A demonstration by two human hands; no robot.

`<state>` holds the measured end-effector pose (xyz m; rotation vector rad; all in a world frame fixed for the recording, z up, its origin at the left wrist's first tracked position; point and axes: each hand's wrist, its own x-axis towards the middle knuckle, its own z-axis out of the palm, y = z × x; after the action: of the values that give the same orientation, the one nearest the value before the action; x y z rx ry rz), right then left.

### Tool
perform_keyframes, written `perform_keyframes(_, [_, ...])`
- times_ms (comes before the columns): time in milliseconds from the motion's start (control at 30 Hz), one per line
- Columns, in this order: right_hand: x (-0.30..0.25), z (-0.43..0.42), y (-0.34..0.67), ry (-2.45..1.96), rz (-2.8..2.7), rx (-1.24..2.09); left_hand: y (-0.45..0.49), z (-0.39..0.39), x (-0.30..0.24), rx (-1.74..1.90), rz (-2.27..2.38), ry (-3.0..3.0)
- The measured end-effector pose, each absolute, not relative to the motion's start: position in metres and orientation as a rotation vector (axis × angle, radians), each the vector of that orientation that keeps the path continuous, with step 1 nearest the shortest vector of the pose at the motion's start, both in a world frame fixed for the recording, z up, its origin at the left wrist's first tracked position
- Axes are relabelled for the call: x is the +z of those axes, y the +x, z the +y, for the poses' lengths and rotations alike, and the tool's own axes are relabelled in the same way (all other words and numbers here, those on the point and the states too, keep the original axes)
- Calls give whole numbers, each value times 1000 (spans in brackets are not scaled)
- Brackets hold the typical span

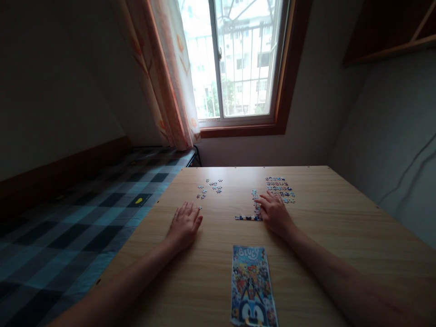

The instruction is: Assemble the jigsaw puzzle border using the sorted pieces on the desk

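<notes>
My left hand point(185, 225) lies palm down on the table with its fingers stretched out. A single puzzle piece point(200, 208) is by its fingertips. My right hand point(275, 212) rests over the right side of a joined puzzle border, fingers spread and touching its upright column point(255, 195). The bottom row point(248, 218) of that border runs left from beneath this hand. Part of the corner is hidden by the hand. Nearer to me lies a blue picture sheet point(252, 286) with "Bluey" lettering and many cartoon figures.
Loose puzzle pieces point(214, 185) are scattered at the far left of the wooden table point(211, 268). Several rows of pieces point(277, 184) lie behind my right hand. A bed with a checked cover point(102, 204) borders the table on the left. A window point(241, 68) is ahead.
</notes>
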<state>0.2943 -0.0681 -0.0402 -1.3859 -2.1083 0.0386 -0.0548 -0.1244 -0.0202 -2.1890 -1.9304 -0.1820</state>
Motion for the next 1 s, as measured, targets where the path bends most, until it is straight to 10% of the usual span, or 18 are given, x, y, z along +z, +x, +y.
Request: perform_keyframes(1000, [-35,-4,284,-1489,-2012,-36,90,32,-23,-883,-1515,-2506])
